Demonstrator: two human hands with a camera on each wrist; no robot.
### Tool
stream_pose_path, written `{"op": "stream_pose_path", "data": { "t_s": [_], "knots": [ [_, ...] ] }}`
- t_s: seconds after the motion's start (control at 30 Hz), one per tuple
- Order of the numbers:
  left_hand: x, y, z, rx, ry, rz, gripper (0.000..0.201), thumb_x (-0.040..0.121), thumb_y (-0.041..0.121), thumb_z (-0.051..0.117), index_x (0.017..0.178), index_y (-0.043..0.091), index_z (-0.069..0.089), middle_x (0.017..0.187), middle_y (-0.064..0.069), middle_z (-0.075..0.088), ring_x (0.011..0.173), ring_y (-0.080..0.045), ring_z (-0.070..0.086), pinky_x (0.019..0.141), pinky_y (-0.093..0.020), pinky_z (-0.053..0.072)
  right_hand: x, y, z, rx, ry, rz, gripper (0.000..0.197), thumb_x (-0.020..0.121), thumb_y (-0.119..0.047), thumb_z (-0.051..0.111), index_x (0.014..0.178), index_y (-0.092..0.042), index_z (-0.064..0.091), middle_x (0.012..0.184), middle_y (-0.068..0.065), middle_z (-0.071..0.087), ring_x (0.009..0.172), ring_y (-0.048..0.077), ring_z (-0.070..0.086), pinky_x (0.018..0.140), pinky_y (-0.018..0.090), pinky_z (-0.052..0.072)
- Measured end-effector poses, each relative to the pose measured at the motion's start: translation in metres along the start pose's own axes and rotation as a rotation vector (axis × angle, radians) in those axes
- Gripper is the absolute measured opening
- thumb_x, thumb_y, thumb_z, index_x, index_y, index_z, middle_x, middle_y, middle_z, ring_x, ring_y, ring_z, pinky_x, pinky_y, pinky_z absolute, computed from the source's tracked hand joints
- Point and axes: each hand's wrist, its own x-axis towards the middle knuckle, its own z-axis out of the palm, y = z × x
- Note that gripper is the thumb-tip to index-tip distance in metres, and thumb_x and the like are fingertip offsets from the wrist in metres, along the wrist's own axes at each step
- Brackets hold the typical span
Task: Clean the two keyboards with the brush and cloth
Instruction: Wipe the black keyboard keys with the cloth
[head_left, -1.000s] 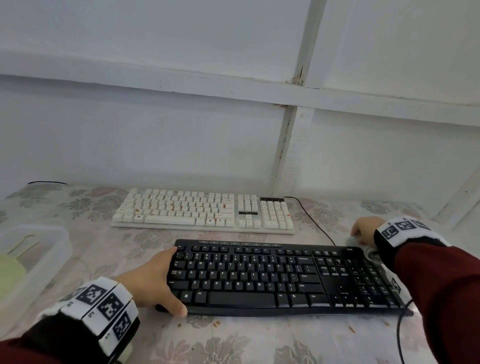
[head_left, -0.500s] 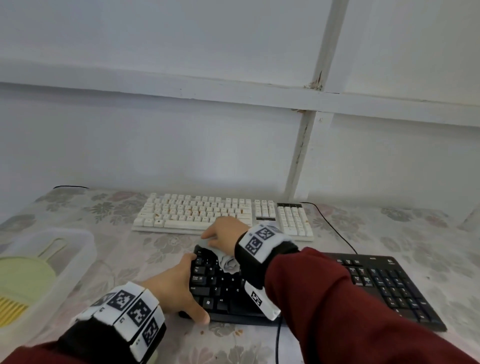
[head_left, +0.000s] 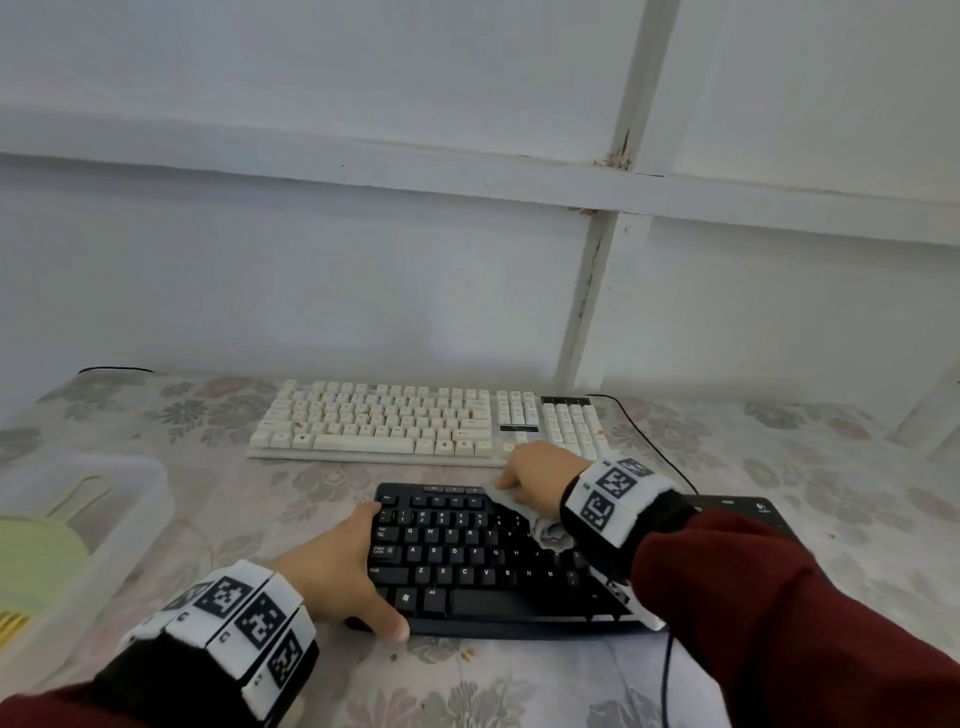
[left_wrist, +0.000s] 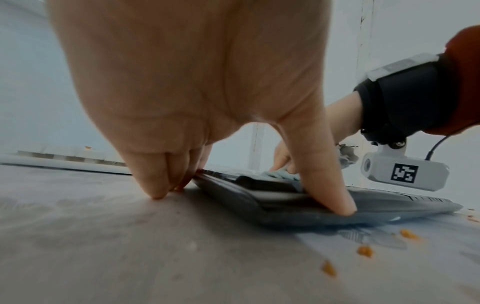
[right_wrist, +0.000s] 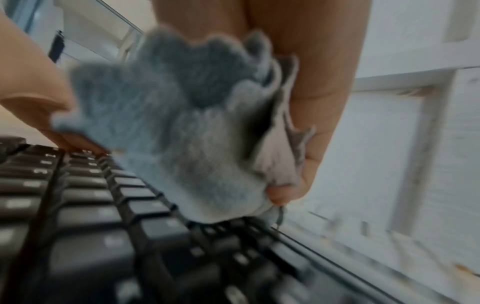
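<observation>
One keyboard (head_left: 519, 561) mid-wipe, cloth (right_wrist: 182, 127) bunched in right hand (head_left: 540, 478), left hand (head_left: 337, 571) bracing flat; white keyboard (head_left: 426, 423) still crumbed.

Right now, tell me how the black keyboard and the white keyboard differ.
The black keyboard lies nearest the person; the white keyboard lies behind it, by the wall. The left hand steadies the black one while the right hand wipes it with the cloth; the white one is untouched. Orange specks dot the white keys. Both lie flat on the floral tablecloth.
</observation>
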Motion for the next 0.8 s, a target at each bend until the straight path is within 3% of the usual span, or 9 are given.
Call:
{"op": "stream_pose_path", "data": {
  "t_s": [0.1, 0.17, 0.23, 0.3, 0.37, 0.47, 0.6, 0.67, 0.8],
  "knots": [
    [0.000, 0.001, 0.000, -0.005, -0.001, 0.004, 0.103, 0.056, 0.018, 0.089, 0.134, 0.028, 0.021, 0.115, 0.015, 0.052, 0.110, -0.009, 0.052, 0.100, -0.030, 0.043, -0.013, 0.030, 0.002, 0.024, 0.015, 0.031, 0.034, 0.099, -0.021, 0.044, 0.127, -0.006, 0.057, 0.128, 0.009, 0.059, 0.106, 0.021, 0.061, 0.098, 0.028, 0.046],
    [0.000, 0.002, 0.000, 0.002, -0.001, 0.003, 0.102, 0.057, 0.019, 0.088, 0.133, 0.028, 0.021, 0.115, 0.015, 0.052, 0.109, -0.009, 0.051, 0.099, -0.028, 0.043, -0.021, 0.052, 0.004, 0.036, 0.023, 0.072, 0.034, 0.099, -0.021, 0.043, 0.123, -0.004, 0.060, 0.120, 0.011, 0.064, 0.084, 0.015, 0.059, 0.082, 0.019, 0.048],
    [-0.001, 0.002, 0.000, 0.005, -0.001, -0.003, 0.102, 0.057, 0.020, 0.088, 0.133, 0.028, 0.020, 0.115, 0.014, 0.052, 0.109, -0.008, 0.051, 0.098, -0.027, 0.042, -0.025, 0.071, 0.005, 0.019, 0.031, 0.133, 0.036, 0.099, -0.024, 0.042, 0.113, 0.002, 0.064, 0.093, 0.007, 0.069, 0.064, 0.012, 0.048, 0.063, 0.013, 0.040],
    [-0.001, 0.001, -0.001, 0.012, -0.005, -0.011, 0.105, 0.055, 0.023, 0.089, 0.134, 0.027, 0.020, 0.116, 0.014, 0.053, 0.109, -0.009, 0.052, 0.100, -0.029, 0.042, -0.027, 0.083, -0.001, -0.050, -0.011, 0.239, 0.032, 0.099, -0.021, 0.043, 0.096, 0.000, 0.066, 0.074, 0.001, 0.055, 0.055, 0.009, 0.039, 0.055, 0.014, 0.035],
    [-0.001, 0.000, -0.002, 0.023, -0.005, -0.018, 0.109, 0.054, 0.025, 0.090, 0.136, 0.027, 0.018, 0.116, 0.014, 0.053, 0.110, -0.011, 0.052, 0.102, -0.031, 0.041, -0.027, 0.086, -0.010, -0.135, -0.087, 0.297, 0.025, 0.099, -0.016, 0.045, 0.104, -0.002, 0.065, 0.093, 0.006, 0.061, 0.065, 0.012, 0.048, 0.069, 0.019, 0.043],
    [-0.001, 0.002, -0.002, 0.018, -0.005, -0.009, 0.107, 0.056, 0.023, 0.089, 0.136, 0.027, 0.018, 0.115, 0.015, 0.052, 0.111, -0.011, 0.051, 0.101, -0.030, 0.040, -0.020, 0.067, -0.018, -0.163, -0.035, 0.220, 0.033, 0.098, -0.016, 0.047, 0.128, -0.010, 0.058, 0.128, 0.007, 0.060, 0.108, 0.020, 0.059, 0.093, 0.025, 0.043],
    [-0.002, 0.002, -0.002, 0.013, -0.008, -0.014, 0.109, 0.057, 0.021, 0.089, 0.138, 0.026, 0.017, 0.120, 0.013, 0.050, 0.115, -0.012, 0.049, 0.104, -0.030, 0.038, -0.002, -0.008, -0.013, 0.006, 0.107, -0.095, 0.034, 0.098, -0.022, 0.046, 0.130, -0.025, 0.056, 0.134, -0.002, 0.056, 0.107, 0.016, 0.059, 0.100, 0.028, 0.044],
    [-0.002, 0.003, -0.002, 0.021, -0.003, 0.000, 0.112, 0.056, 0.021, 0.089, 0.141, 0.024, 0.015, 0.126, 0.012, 0.048, 0.119, -0.012, 0.046, 0.106, -0.029, 0.036, 0.011, -0.050, -0.010, 0.044, 0.108, -0.215, 0.034, 0.098, -0.021, 0.045, 0.131, -0.023, 0.055, 0.136, -0.001, 0.055, 0.108, 0.018, 0.059, 0.100, 0.028, 0.044],
    [-0.004, 0.008, -0.002, 0.057, 0.007, 0.025, 0.114, 0.060, 0.019, 0.087, 0.145, 0.021, 0.010, 0.132, 0.010, 0.043, 0.122, -0.009, 0.041, 0.107, -0.024, 0.032, 0.040, -0.101, -0.004, 0.027, 0.067, -0.107, 0.032, 0.100, -0.017, 0.043, 0.124, -0.002, 0.058, 0.132, 0.011, 0.056, 0.116, 0.026, 0.056, 0.096, 0.032, 0.043]
  ]
}}
